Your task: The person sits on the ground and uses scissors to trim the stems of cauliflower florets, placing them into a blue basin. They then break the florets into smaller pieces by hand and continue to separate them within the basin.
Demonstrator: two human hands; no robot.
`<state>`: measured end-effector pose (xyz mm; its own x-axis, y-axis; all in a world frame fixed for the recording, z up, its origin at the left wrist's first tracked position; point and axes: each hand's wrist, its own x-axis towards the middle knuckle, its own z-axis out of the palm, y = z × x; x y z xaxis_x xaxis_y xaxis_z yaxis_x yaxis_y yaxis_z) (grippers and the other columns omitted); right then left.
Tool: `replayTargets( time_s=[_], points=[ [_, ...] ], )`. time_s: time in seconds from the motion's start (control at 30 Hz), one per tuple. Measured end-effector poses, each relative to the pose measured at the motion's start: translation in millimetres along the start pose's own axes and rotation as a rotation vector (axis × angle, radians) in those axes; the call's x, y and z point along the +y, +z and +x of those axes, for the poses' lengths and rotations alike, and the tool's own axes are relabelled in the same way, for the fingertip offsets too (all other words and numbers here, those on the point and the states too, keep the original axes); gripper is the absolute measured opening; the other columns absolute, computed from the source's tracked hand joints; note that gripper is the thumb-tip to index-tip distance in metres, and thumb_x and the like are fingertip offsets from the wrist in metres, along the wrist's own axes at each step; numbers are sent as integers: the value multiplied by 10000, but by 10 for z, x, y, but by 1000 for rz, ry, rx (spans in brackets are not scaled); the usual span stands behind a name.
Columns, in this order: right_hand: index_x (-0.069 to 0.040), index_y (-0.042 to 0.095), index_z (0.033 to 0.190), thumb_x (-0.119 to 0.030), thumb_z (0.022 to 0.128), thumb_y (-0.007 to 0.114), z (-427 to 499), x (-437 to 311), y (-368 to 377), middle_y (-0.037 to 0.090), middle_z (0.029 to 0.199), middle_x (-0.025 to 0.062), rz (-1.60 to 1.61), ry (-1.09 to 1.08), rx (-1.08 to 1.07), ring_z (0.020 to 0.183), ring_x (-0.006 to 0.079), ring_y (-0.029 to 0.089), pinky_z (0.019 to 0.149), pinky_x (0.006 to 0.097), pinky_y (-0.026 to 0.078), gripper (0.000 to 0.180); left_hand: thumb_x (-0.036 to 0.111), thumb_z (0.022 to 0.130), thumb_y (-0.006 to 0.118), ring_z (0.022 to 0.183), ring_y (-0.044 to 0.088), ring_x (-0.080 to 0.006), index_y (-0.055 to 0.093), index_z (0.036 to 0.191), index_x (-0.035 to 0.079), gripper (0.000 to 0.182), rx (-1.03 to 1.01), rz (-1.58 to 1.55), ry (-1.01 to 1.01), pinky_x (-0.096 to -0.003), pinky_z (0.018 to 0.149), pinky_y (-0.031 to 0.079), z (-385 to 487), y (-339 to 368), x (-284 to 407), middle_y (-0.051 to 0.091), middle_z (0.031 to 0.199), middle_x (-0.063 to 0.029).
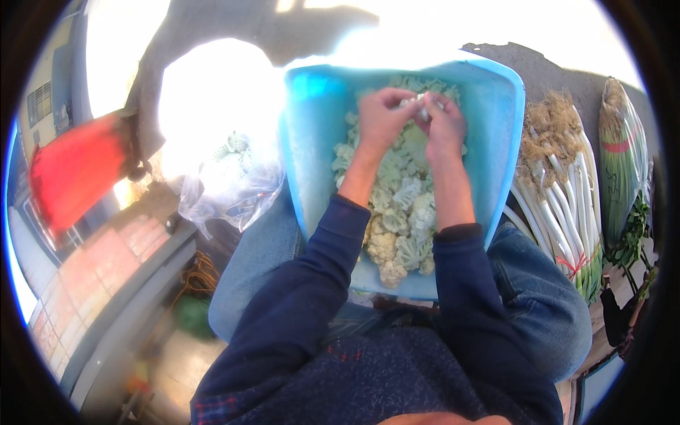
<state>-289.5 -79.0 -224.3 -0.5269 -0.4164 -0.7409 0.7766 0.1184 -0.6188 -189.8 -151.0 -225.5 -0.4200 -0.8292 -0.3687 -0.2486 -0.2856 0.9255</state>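
Cauliflower florets (396, 204), white to pale yellow, are heaped inside a blue plastic tub (319, 143) between the person's knees. Above the far part of the heap, my left hand (385, 117) and my right hand (444, 125) come together, both gripping a small white cauliflower floret (422, 106) with their fingertips. Left of the tub stands a clear plastic bag (234, 194), strongly overexposed, with pale green-white pieces (234, 149) showing in it.
Bundled leeks (568, 186) tied with red string lie right of the tub; a plastic-wrapped bundle of green stalks (621, 159) lies farther right. At left are a red panel (79, 170), a grey metal ledge (133, 308) and a green bundle (194, 317).
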Motion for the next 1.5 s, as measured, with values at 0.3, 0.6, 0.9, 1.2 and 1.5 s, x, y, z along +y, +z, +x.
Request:
replayTargets(
  time_s=[0.3, 0.6, 0.9, 1.2, 1.5],
  points=[
    [-58, 714, 1113, -141, 968, 786, 150, -83, -134, 656, 931, 2, -62, 73, -37, 838, 122, 660, 746, 318, 656, 182, 19, 865, 818, 770, 693, -66, 777, 991, -24, 140, -73, -50, -40, -212, 673, 551, 75, 14, -42, 761, 855, -32],
    [5, 678, 1277, 9, 956, 738, 219, -150, -188, 693, 1167, 104, 13, -127, 142, 948, 173, 693, 808, 338, 663, 327, 75, 892, 811, 811, 736, -123, 779, 1067, -29, 206, 72, -140, -51, -262, 732, 594, 111, -64, 58, 773, 907, -61],
    [-16, 692, 1292, 40, 924, 730, 248, -80, -257, 702, 1089, 83, -224, -137, 197, 899, 149, 688, 799, 301, 637, 374, 415, 831, 827, 1076, 731, -389, 741, 1231, 14, 574, 149, 985, -84, -461, 911, 584, 261, -603, 16, 766, 1147, -216],
    [-27, 669, 1377, 89, 909, 657, 235, -86, -291, 677, 1230, 113, -224, -135, 55, 1030, 188, 673, 796, 293, 600, 482, 363, 823, 855, 1128, 706, -424, 622, 1381, -43, 728, 151, 871, -187, -473, 957, 568, 194, -618, -505, 727, 1219, -275],
    [-16, 733, 1287, 94, 902, 638, 363, -41, -356, 707, 1091, 70, -289, -136, 204, 739, 95, 593, 606, 252, 523, 411, 364, 728, 887, 1143, 710, -395, 650, 1343, -53, 779, 199, 687, -223, -450, 972, 568, 308, -615, -552, 727, 1233, -270]
  ],
)
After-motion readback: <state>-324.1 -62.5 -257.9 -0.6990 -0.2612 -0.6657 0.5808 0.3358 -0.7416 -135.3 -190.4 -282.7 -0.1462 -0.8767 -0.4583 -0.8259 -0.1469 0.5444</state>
